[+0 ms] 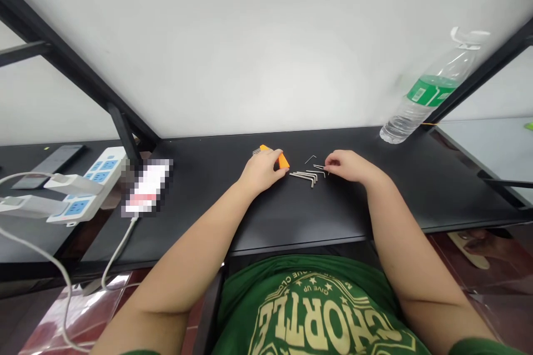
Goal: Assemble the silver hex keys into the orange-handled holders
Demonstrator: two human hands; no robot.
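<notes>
My left hand (261,171) is closed around an orange hex key holder (283,161), partly hidden by the fingers. A few thin metal ends (256,151) stick out at the holder's far left end. Right of it, several silver L-shaped hex keys (303,175) lie in a row on the black table. A thin hex key (310,159) lies apart, a little farther back. My right hand (343,165) rests at the right end of the row, thumb and fingers pinched on a small hex key (318,166).
A tall water bottle (431,91) with a green label stands at the back right by the wall. On the left lie a blurred-out phone (146,188) with a white cable and a white power strip (94,183) with plugs. Black frame bars (125,133) rise on both sides.
</notes>
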